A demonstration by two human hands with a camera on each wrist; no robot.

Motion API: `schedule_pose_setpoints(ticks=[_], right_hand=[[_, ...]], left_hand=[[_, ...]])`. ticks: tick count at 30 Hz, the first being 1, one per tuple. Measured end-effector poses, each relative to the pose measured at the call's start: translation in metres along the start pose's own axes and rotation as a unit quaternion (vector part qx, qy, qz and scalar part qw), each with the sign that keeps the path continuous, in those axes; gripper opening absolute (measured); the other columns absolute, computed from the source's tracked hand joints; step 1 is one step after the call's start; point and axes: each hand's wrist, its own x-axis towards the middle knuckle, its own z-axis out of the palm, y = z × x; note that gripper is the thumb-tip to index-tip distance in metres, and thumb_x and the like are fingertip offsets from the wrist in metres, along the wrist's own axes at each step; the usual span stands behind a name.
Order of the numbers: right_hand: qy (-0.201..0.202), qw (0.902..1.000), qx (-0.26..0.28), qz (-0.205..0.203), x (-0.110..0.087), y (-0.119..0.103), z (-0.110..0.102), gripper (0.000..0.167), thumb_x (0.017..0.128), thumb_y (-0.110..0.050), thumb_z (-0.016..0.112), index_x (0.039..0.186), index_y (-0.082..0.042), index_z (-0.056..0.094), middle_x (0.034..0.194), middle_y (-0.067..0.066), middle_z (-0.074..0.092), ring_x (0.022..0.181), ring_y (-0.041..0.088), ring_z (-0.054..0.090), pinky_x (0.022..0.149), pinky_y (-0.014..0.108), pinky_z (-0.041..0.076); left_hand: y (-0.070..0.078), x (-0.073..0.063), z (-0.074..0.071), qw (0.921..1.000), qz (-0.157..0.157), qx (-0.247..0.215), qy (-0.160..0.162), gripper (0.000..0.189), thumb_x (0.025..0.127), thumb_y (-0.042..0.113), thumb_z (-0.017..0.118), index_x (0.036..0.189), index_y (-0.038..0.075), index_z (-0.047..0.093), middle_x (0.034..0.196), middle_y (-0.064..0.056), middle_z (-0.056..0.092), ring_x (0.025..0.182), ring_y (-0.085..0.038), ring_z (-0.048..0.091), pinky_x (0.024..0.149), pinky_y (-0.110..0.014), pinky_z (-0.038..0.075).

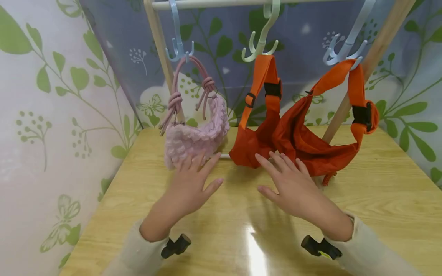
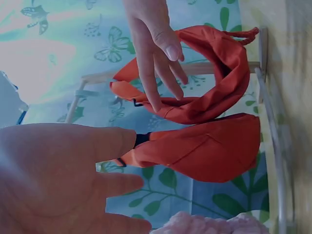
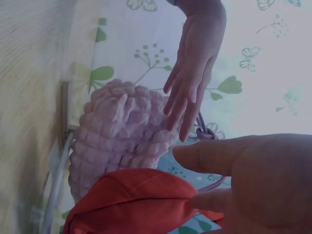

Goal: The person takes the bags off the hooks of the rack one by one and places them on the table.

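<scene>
While a puffy pink bag (image 1: 193, 140) hangs, creased orange bags (image 1: 246, 145) (image 1: 331, 161), both hands (image 1: 188, 188) (image 1: 293, 188) splayed, empty.

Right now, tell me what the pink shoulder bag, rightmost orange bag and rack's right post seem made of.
Pink shoulder bag: apparently matte fabric, given its puckered surface.
Rightmost orange bag: matte, likely synthetic cloth, given its smooth, creased folds.
Right post: probably pale matte wood, showing faint grain.

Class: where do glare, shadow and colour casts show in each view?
Head: white glare streak on the table, soft shadow beside it; left wrist: hazy bluish cast, upper left washed out; right wrist: dimmer than head, pink bag muted.
</scene>
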Motion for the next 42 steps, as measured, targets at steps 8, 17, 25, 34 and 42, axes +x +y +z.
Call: schedule_pose_setpoints(ticks=[8, 17, 25, 34, 42], right_hand=[[0.072, 0.9946, 0.041, -0.063, 0.003, -0.017, -0.006, 0.072, 0.093, -0.039, 0.064, 0.153, -0.018, 0.03, 0.147, 0.02, 0.042, 0.119, 0.041, 0.055, 0.093, 0.058, 0.045], [0.114, 0.9855, 0.086, -0.091, 0.02, -0.032, -0.017, 0.068, 0.096, -0.043, 0.059, 0.153, -0.022, 0.029, 0.15, 0.009, 0.041, 0.115, 0.032, 0.06, 0.088, 0.055, 0.049], [0.148, 0.9745, 0.129, -0.109, 0.045, -0.04, -0.023, 0.065, 0.095, -0.036, 0.062, 0.151, -0.015, 0.034, 0.149, 0.01, 0.041, 0.126, 0.03, 0.051, 0.096, 0.052, 0.046], [0.119, 0.9782, 0.145, -0.088, 0.075, -0.055, -0.042, 0.078, 0.093, -0.04, 0.064, 0.155, -0.015, 0.024, 0.157, 0.009, 0.027, 0.139, 0.031, 0.036, 0.103, 0.054, 0.04], [0.075, 0.9782, 0.172, -0.089, 0.112, -0.057, -0.064, 0.083, 0.093, -0.037, 0.064, 0.157, -0.016, 0.014, 0.159, 0.008, 0.021, 0.138, 0.028, 0.037, 0.108, 0.049, 0.037]], left_hand=[[-0.012, -0.009, -0.015, 0.9966, 0.054, -0.05, 0.038, 0.064, 0.099, 0.046, 0.05, 0.155, 0.024, 0.027, 0.159, -0.016, 0.019, 0.144, -0.044, 0.015, 0.111, -0.065, 0.016], [-0.028, -0.005, -0.05, 0.9888, 0.083, -0.092, 0.083, 0.063, 0.1, 0.034, 0.055, 0.153, 0.013, 0.029, 0.157, -0.019, 0.023, 0.145, -0.039, 0.015, 0.112, -0.06, 0.02], [-0.045, 0.013, -0.073, 0.9737, 0.101, -0.124, 0.162, 0.056, 0.1, 0.026, 0.054, 0.15, 0.01, 0.034, 0.151, -0.015, 0.037, 0.14, -0.034, 0.033, 0.109, -0.056, 0.03], [-0.062, 0.031, -0.095, 0.9596, 0.085, -0.131, 0.234, 0.056, 0.099, 0.021, 0.055, 0.15, 0.01, 0.034, 0.151, -0.015, 0.039, 0.139, -0.035, 0.034, 0.11, -0.056, 0.029], [-0.07, 0.044, -0.12, 0.9601, 0.054, -0.123, 0.245, 0.062, 0.099, 0.025, 0.055, 0.154, 0.012, 0.028, 0.156, -0.013, 0.029, 0.141, -0.037, 0.029, 0.112, -0.056, 0.025]])
